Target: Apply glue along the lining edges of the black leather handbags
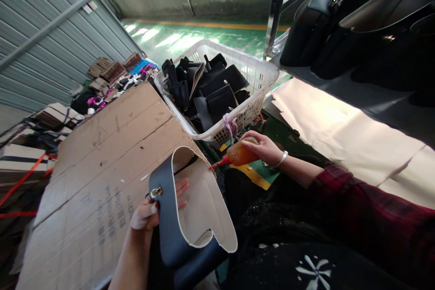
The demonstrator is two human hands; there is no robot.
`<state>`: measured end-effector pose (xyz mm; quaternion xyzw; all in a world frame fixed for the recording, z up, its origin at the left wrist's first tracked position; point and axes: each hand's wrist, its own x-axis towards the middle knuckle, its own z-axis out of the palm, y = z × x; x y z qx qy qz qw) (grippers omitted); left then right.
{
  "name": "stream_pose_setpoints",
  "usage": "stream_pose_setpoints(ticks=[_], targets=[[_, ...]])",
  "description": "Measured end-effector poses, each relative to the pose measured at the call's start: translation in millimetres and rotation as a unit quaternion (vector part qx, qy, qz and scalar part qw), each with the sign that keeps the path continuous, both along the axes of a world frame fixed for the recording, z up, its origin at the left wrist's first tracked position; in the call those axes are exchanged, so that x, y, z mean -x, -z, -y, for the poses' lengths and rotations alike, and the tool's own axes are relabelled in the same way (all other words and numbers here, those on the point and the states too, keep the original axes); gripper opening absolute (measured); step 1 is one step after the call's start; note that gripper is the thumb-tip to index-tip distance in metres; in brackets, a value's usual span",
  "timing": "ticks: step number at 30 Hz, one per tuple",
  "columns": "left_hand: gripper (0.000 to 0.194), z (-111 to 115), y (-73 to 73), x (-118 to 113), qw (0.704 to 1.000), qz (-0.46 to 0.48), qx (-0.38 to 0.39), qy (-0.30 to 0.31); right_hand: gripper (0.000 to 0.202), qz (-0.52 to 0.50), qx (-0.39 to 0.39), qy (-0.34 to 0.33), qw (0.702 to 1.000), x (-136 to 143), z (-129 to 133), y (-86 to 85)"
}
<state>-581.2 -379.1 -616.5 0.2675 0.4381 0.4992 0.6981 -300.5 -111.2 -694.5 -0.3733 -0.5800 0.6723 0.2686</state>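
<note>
A dark leather bag piece (170, 235) with a pale lining and a metal clasp is tilted open toward the camera. My left hand (149, 213) grips it at the clasp side, thumb outside and some fingers showing against the lining. In my right hand (267, 148) is a bottle of orange liquid (243, 152), fingers wrapped round it. The bottle's red nozzle points left, its tip at or very near the upper right edge of the bag piece; whether they touch is unclear.
A cardboard-covered table (112, 163) lies to the left. Beyond it stands a white plastic basket (261, 72) filled with black bag pieces. A metal rack (275, 13) with dark bags (374, 54) is at the right. Stacked materials (112, 70) line the far left.
</note>
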Motion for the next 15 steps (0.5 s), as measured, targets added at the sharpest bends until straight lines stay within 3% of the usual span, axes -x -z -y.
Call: stream_pose_setpoints(ticks=[6,12,15], targets=[[0.067,4,6.1,5,1.0,0.023,0.006,0.003,0.041,0.021,0.015,-0.023,0.999,-10,1,-2.9],[0.061,4,1.6,2,0.999,0.007,0.027,-0.016,0.046,0.044,0.031,-0.063,0.997,-23,6,-5.9],[0.062,4,1.6,2,1.0,0.001,0.025,-0.003,0.043,0.049,0.007,-0.035,0.998,-27,5,-7.4]])
